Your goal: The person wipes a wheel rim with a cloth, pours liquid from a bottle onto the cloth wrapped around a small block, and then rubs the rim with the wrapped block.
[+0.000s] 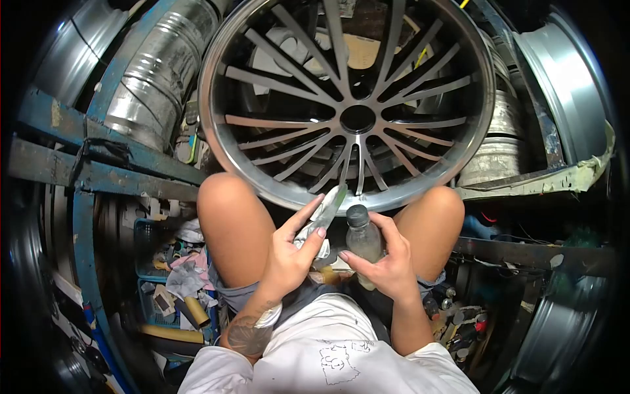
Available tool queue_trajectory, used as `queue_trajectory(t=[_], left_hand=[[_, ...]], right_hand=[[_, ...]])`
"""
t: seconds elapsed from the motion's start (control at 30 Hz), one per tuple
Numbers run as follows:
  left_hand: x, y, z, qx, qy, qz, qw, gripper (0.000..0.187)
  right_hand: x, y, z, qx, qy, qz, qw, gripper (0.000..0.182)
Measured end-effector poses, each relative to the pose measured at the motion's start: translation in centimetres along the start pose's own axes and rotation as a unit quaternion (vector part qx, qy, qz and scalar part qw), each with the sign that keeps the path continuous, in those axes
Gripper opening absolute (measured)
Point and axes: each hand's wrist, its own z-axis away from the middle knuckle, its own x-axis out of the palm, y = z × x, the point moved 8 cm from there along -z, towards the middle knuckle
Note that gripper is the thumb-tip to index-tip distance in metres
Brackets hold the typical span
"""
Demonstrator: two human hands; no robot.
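My left hand [293,255] is closed around a flat, grey-green strip [333,205] with wrinkled white wrapping on it, held at a slant with its tip up. The exact kind of this strip I cannot make out. In my right hand [392,261] is a small clear plastic bottle [360,241] with cloudy contents. A dark cap [357,215] sits on the bottle, which is nearly upright. Just beyond both hands, a large multi-spoke alloy wheel [357,187] leans in front of my knees, its spokes bare metal and the gaps dark.
Blue metal rack bars [85,217] run along the left. Silver wheel barrels [152,85] lie behind them, and another rim [561,79] stands at right. A blue basket [152,262] holds rags and rolls at lower left. Several bottles [459,322] crowd the lower right.
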Motion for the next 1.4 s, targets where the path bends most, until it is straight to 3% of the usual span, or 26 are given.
queue_trajectory(t=[0.3, 0.43, 0.6, 0.73, 0.83, 0.93, 1.17, 1.2, 1.3, 1.33, 1.4], left_hand=[[-0.3, 0.8, 4.2, -0.011, -0.019, -0.206, 0.978, 0.052], [0.4, 0.7, 5.3, 0.028, -0.035, -0.269, 0.962, 0.055], [0.5, -0.4, 6.9, -0.031, -0.095, -0.324, 0.941, 0.05], [0.2, -0.4, 8.0, 0.0, -0.108, -0.358, 0.927, 0.055], [0.2, -0.5, 8.2, -0.012, -0.118, -0.365, 0.923, 0.054], [0.7, -0.7, 8.0, -0.023, -0.141, -0.371, 0.918, 0.054], [1.1, -1.0, 8.0, -0.02, -0.15, -0.383, 0.911, 0.051], [1.2, -0.9, 7.9, -0.028, -0.152, -0.386, 0.909, 0.051], [1.5, -0.6, 7.9, -0.039, -0.151, -0.384, 0.91, 0.052], [1.4, -0.8, 7.8, -0.034, -0.144, -0.377, 0.914, 0.052], [1.2, -0.8, 7.6, -0.05, -0.141, -0.359, 0.921, 0.051]], right_hand=[[0.8, -0.5, 1.5, 0.085, -0.16, 0.132, 0.975, 0.067], [0.7, -0.2, 2.6, 0.082, -0.203, 0.138, 0.966, 0.067], [1.0, 1.7, 4.6, 0.139, -0.285, 0.094, 0.944, 0.065], [0.4, 2.8, 5.4, 0.195, -0.286, 0.094, 0.933, 0.064], [0.8, 3.1, 5.9, 0.19, -0.299, 0.084, 0.932, 0.065], [1.9, 2.7, 6.7, 0.163, -0.371, 0.067, 0.912, 0.065], [1.0, 3.8, 6.3, 0.191, -0.379, 0.024, 0.905, 0.065], [1.3, 3.6, 6.6, 0.223, -0.429, 0.035, 0.875, 0.067], [1.2, 4.2, 6.6, 0.173, -0.399, 0.019, 0.9, 0.07], [0.6, 4.2, 6.2, 0.18, -0.358, 0.022, 0.916, 0.072], [0.2, 4.1, 6.0, 0.235, -0.37, 0.007, 0.899, 0.072]])
